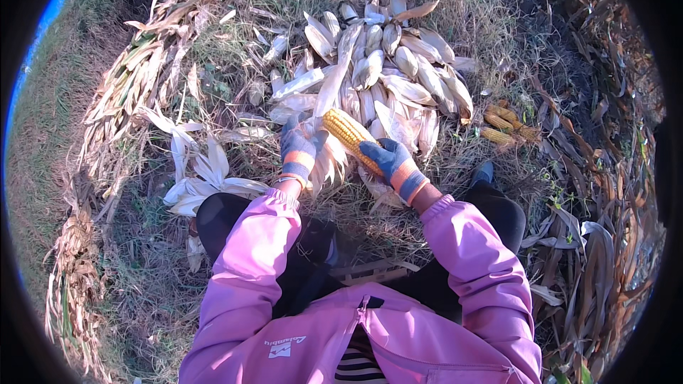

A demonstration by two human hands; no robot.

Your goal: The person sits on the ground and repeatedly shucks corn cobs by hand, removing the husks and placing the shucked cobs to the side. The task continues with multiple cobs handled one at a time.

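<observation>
A bare yellow ear of corn (346,134) slants in front of me, its husk pulled away from the kernels. My right hand (390,165), in a grey and orange work glove, is wrapped round the ear's lower right end. At the ear's upper left end, my left hand (298,151) in a matching glove grips the pale corn husk (329,153), which hangs down between the hands. Some of the left fingers are hidden by husk. Just beyond both hands lies a pile of ears still in their dry husks (405,64).
Several husked yellow ears (504,122) lie on the dry grass at the right. Stripped husks (210,174) are scattered at the left, near my knee. Dry corn stalks (131,92) line the left side, and more stalks (597,270) stand along the right.
</observation>
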